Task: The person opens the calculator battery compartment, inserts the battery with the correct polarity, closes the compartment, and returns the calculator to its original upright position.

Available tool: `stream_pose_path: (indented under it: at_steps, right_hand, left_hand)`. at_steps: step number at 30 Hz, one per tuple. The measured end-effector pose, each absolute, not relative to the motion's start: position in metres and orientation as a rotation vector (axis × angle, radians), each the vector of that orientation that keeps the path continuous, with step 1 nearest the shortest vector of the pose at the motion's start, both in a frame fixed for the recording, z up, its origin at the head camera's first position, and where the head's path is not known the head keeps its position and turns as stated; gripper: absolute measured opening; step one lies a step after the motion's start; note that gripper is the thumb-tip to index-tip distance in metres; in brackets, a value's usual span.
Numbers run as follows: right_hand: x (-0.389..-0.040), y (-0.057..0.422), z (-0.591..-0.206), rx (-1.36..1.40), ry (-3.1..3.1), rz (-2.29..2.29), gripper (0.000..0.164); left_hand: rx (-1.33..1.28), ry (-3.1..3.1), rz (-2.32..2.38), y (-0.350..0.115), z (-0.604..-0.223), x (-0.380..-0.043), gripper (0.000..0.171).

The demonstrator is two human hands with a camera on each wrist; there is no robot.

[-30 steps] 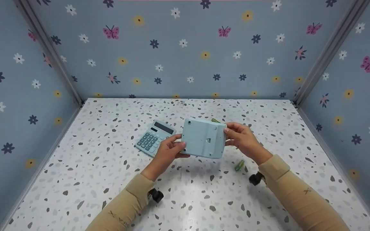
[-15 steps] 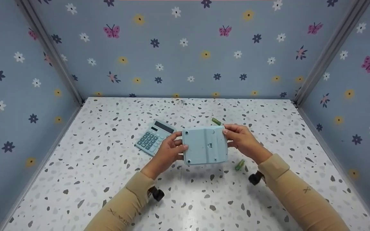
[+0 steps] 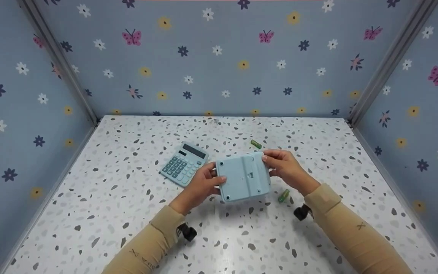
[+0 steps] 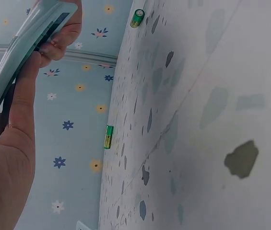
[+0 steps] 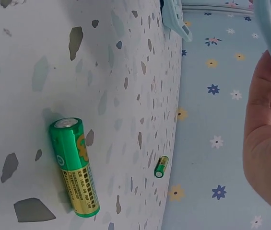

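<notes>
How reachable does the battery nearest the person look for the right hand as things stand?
Probably yes: the near battery lies uncovered on the table, close to the right hand. That hand grips a calculator, though, so it would likely need to let go first.

A: You're holding a pale blue device (image 3: 238, 180), its corners showing dark dots (image 3: 227, 197).

B: The calculator (image 3: 186, 164) is matching that pale blue, its keys (image 3: 175, 167) showing a deeper teal and its display (image 3: 194, 150) appearing nearly black.

A: Both batteries (image 5: 76, 167) are gleaming green and gold, while your sleeves (image 3: 350, 234) are showing tan with dark marks (image 3: 361, 226).

B: Your white tabletop (image 3: 108, 190) is wearing grey and greenish flecks (image 3: 251, 246), and the blue walls (image 3: 211, 62) are carrying white, yellow and navy flowers (image 3: 243, 64) and pink butterflies (image 3: 132, 37), with posts (image 3: 62, 62) showing grey.
</notes>
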State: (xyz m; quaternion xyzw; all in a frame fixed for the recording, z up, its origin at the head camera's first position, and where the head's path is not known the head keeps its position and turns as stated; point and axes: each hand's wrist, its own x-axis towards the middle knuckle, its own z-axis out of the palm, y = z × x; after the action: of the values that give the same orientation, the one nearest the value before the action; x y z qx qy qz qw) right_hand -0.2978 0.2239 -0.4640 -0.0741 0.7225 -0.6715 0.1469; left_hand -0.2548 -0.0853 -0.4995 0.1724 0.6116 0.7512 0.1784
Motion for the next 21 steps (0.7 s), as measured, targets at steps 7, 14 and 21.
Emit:
stream_pose_path:
  at_steps: [7,14,21]
  right_hand:
    - [-0.297,0.220,-0.464,-0.182,2.208,-1.884,0.034]
    - [-0.297,0.215,-0.462,-0.117,2.306,-1.872,0.032]
    - [-0.291,0.211,-0.461,-0.206,2.431,-1.783,0.041]
  left_hand:
    - [0.464,1.754,2.109,-0.084,-0.501,-0.254,0.056]
    - [0.439,1.740,2.127,-0.081,-0.502,-0.254,0.053]
    - [0.394,1.723,2.155,-0.080,-0.503,-0.254,0.056]
